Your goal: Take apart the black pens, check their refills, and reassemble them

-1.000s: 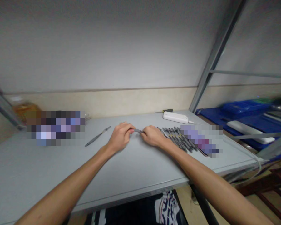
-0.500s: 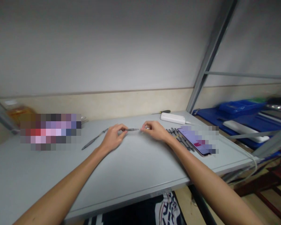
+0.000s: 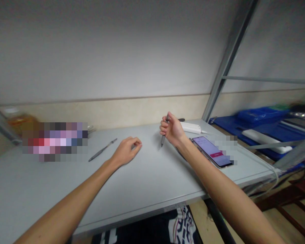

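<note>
My right hand (image 3: 172,129) is wrapped around a grey click pen (image 3: 163,140) held upright above the desk, tip down. The thumb rests at the pen's top end. My left hand (image 3: 125,150) lies on the desk with its fingers curled and the fingertips meeting the thumb; nothing shows in them. Left of it, another grey pen (image 3: 103,150) lies slanted on the grey desk (image 3: 142,183). Right of my right wrist is a smartphone (image 3: 212,152) with a lit screen. A row of pens beside the phone is mostly hidden by my right forearm.
A white power strip (image 3: 191,127) with a cable lies behind my right hand, and a dark screwdriver handle (image 3: 181,119) shows by it. At the left back are a blurred-out item (image 3: 56,142) and a bottle of amber liquid (image 3: 21,122). A metal post (image 3: 218,81) rises at the right.
Both hands held a pen level between them before. My left hand has let go; my right hand has risen and now grips the pen upright. The pen on the left has not moved.
</note>
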Demonstrator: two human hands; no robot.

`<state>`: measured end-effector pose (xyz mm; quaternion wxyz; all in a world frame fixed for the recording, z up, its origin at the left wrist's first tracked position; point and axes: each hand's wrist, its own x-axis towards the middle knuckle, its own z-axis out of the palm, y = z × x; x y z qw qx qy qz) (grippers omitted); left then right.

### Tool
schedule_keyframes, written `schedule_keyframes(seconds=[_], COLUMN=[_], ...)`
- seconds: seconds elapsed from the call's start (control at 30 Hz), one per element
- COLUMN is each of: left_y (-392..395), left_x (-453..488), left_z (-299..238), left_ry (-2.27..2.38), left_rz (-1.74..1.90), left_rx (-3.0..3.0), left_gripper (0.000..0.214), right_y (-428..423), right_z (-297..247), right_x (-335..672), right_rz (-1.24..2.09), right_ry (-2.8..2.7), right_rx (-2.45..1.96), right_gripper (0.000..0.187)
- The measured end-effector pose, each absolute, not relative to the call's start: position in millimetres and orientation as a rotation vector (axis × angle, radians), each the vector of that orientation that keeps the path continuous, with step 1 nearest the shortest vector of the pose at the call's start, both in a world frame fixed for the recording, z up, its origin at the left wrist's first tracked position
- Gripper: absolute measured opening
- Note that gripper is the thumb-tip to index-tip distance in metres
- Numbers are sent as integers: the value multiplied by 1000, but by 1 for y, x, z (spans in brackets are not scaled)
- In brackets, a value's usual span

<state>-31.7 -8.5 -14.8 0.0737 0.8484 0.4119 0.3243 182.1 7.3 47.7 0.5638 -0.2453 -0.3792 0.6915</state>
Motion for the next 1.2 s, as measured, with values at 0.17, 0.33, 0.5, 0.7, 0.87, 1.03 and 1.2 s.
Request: schedule_keyframes(seconds=[0.17,0.33,0.5,0.7,0.87,1.03,1.2], left_y=[-9,-9,-9,-8,-5,-5,-5], left_x=[-32,-33,-33,-33,-32,-31,-32], left_z=[-16,-17,-16,-17,-20,-20,-21], left_ry=[1240,1248,1267,1282,1270,1309,1336], left_rz=[939,909,886,808,714,664,648], left_rx=[2576,2590,2589,2613,2663,2636,2617], left_gripper=[15,15,16,17,17,16,17], right_y=[6,5,4,6,7,6,6], right_z=[56,61,68,65,61,62,62], right_x=[177,171,173,172,173,175,174], right_rz=[1752,1698,1741,1687,1713,1721,1741], right_ry=[-789,-786,-822,-846,-843,-853,-875], right_rx=[-606,-618,-537,-525,-534,-477,-488], right_gripper=[41,32,37,37,37,36,38])
